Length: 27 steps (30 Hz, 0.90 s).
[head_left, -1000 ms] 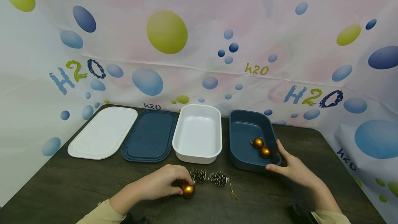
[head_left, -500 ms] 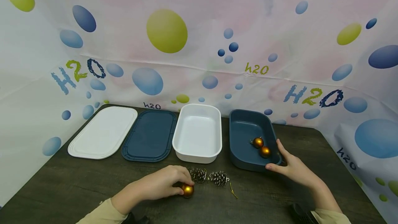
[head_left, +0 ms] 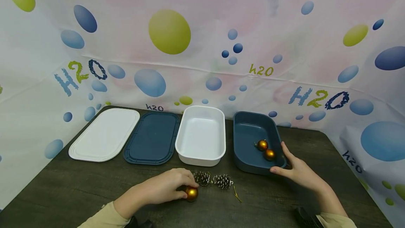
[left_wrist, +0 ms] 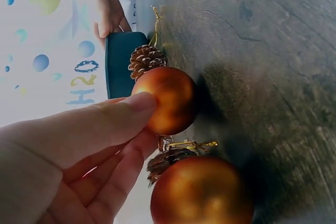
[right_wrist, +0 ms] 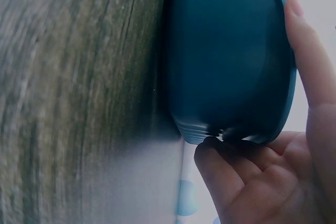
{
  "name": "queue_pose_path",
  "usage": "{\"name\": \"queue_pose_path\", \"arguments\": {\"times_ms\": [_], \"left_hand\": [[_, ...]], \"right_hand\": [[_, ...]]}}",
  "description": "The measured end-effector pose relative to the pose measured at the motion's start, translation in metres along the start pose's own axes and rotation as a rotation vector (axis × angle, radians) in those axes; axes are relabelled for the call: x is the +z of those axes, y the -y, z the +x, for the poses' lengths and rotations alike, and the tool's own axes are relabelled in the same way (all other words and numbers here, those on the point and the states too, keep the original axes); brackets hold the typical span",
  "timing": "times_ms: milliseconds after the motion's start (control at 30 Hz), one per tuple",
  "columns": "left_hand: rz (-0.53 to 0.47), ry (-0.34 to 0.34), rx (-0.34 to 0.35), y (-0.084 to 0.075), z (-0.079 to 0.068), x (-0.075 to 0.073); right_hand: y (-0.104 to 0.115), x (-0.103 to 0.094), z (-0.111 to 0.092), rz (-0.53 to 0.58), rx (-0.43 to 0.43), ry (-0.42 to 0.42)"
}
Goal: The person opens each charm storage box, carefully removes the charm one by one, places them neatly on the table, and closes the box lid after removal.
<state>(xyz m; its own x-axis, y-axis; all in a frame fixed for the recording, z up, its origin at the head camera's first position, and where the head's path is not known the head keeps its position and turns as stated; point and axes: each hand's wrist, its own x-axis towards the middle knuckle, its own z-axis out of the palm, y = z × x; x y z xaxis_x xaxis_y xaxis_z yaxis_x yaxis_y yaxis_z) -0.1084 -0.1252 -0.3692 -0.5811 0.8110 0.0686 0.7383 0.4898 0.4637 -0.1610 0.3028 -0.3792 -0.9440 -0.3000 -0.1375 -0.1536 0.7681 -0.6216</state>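
My left hand (head_left: 166,187) pinches a gold Christmas ball (head_left: 191,193) between thumb and fingers, low over the table. A second gold ball (left_wrist: 202,195) lies nearer in the left wrist view; the hand hides it in the head view. Just beyond the pinched ball are two pine cone ornaments (head_left: 223,182), one with a loose gold string. At the near right corner of the blue container (head_left: 253,127), my right hand (head_left: 297,171) grips the wall, thumb on the rim and fingers along the outer side. Two more gold balls (head_left: 262,145) lie inside that container.
A white container (head_left: 202,133) stands left of the blue one. Further left lie a blue lid (head_left: 152,138) and a white lid (head_left: 104,134), flat on the dark table (head_left: 253,207). A printed curtain (head_left: 202,45) hangs behind the table.
Almost nothing differs. The pinched gold ball has shifted very slightly in the left hand, while the right hand and the blue container stay in place.
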Motion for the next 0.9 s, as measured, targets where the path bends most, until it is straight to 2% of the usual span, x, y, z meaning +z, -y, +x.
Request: {"name": "queue_pose_path", "arguments": {"times_ms": [133,233,400,500,633,767,900], "left_hand": [[-0.039,-0.024,0.009,-0.001,0.002,-0.003],[-0.083,-0.051,-0.013,-0.002,0.005,-0.009],[-0.129,-0.153,-0.029,-0.004,0.019,-0.027],[-0.124,-0.228,-0.011,-0.01,0.034,-0.043],[-0.099,-0.295,0.024,-0.018,0.059,-0.062],[-0.117,-0.304,0.037,-0.023,0.088,-0.072],[-0.223,-0.284,0.008,-0.025,0.114,-0.074]], "right_hand": [[0.001,0.0,0.0,0.0,0.004,0.0],[0.002,-0.001,0.0,-0.002,0.004,-0.002],[0.002,-0.001,0.0,0.0,0.003,0.003],[0.002,-0.001,-0.001,0.001,0.003,0.005],[0.001,-0.001,-0.001,-0.004,0.007,0.002],[0.0,-0.001,0.0,-0.012,0.007,0.0],[0.0,0.0,0.0,-0.01,-0.003,-0.004]]}}
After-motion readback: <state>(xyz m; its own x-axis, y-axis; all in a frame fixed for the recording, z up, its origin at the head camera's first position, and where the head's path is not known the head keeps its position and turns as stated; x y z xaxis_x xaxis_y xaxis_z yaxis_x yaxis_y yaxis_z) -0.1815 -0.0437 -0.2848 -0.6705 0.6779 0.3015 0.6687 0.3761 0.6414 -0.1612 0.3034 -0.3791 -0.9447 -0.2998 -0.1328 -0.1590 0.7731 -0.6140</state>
